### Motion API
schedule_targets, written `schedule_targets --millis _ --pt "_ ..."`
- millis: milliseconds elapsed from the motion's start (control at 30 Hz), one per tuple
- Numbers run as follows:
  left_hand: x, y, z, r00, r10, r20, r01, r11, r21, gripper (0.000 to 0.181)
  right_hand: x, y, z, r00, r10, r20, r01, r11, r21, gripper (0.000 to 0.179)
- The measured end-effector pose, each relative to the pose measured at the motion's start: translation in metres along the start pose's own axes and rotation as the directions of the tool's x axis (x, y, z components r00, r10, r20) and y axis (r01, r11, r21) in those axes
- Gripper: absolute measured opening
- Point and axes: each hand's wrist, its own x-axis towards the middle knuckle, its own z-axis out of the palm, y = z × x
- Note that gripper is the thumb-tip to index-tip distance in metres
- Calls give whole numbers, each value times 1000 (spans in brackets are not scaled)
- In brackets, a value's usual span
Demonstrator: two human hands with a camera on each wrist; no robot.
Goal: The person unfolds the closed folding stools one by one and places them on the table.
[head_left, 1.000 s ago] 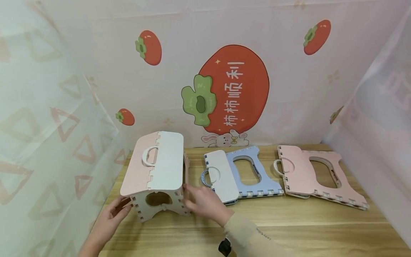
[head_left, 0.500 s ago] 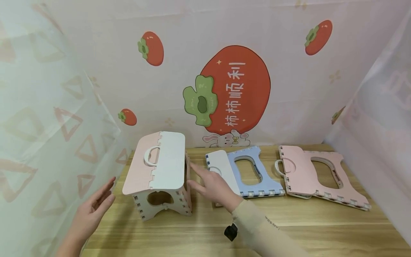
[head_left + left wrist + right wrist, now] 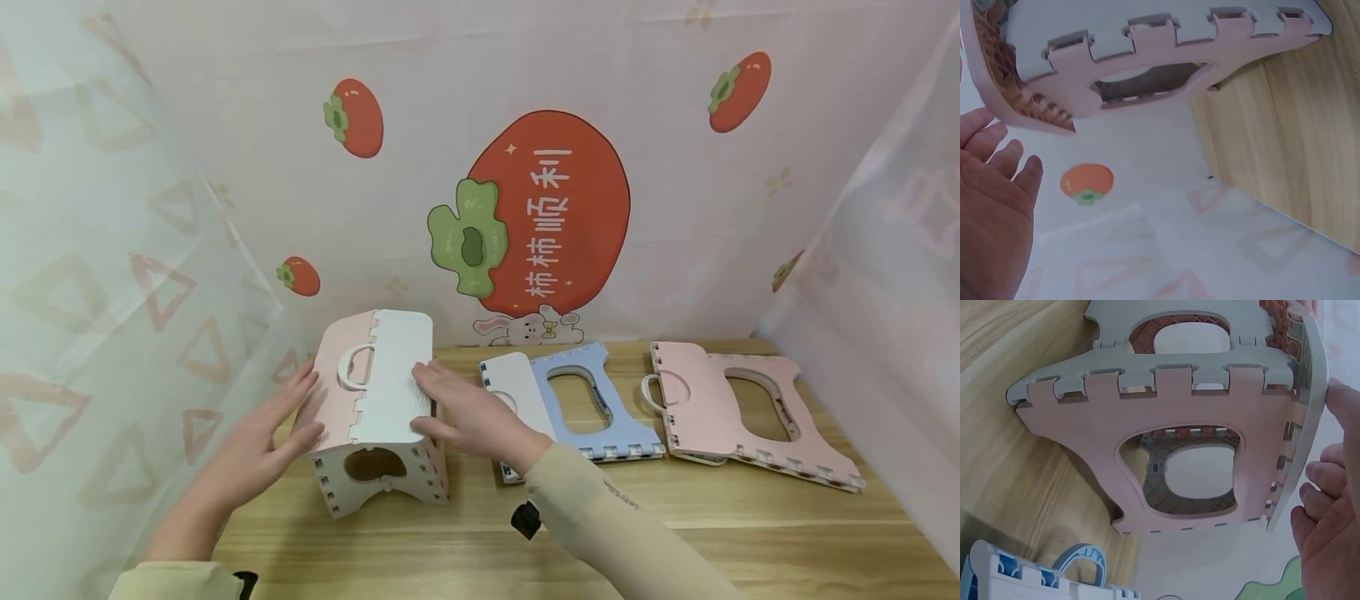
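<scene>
A folding step stool (image 3: pixel 393 375) stands unfolded on its legs at the left of the table, its seat half pink and half white with a white handle loop in the middle. My left hand (image 3: pixel 258 450) lies along the pink side, fingertips over that edge of the seat. On the white side, my right hand (image 3: pixel 476 417) has its fingertips on top, at the edge. The right wrist view shows the stool's pink side panel (image 3: pixel 1094 425) with a large opening, and my right hand (image 3: pixel 1335 500) beside the seat edge. In the left wrist view, my left hand (image 3: pixel 994 206) has extended fingers close to the seat.
Right of the stool lies a folded white-and-blue stool (image 3: pixel 633 429) with a blue handle. Farther right is a folded pink stool (image 3: pixel 701 400) with a white handle. Behind the wooden table (image 3: pixel 600 533) hangs a white cloth backdrop (image 3: pixel 660 217) with printed persimmons; similar sheets enclose both sides.
Both hands have risen from the stool's lower sides to its seat. The left hand first drew away to the left, then came back to the pink edge. The stool has stayed in place.
</scene>
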Motion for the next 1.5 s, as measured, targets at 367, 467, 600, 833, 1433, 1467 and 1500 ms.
schedule_targets --millis 367,467,600,833,1433,1467,1500 --pt "22 3 14 991 -2 135 -4 999 42 71 16 -10 4 997 -55 45 58 996 -65 74" --pt "23 6 15 989 -13 148 6 999 47 71 17 -10 5 996 -64 56 68 994 -80 73" --pt "24 9 14 986 -35 165 26 998 60 71 17 -9 6 996 -62 64 68 992 -106 70" --pt "23 9 15 984 -38 175 25 997 72 70 18 -8 8 995 -75 66 84 987 -139 68" --pt "24 3 19 982 -3 191 -19 994 111 64 17 -6 11 995 -98 33 102 979 -175 63" --pt "24 4 20 982 -1 187 -20 993 113 63 17 -7 11 995 -97 33 101 979 -177 62" --pt "24 5 20 982 -4 187 -19 993 117 62 17 -7 11 995 -98 31 102 978 -182 62"
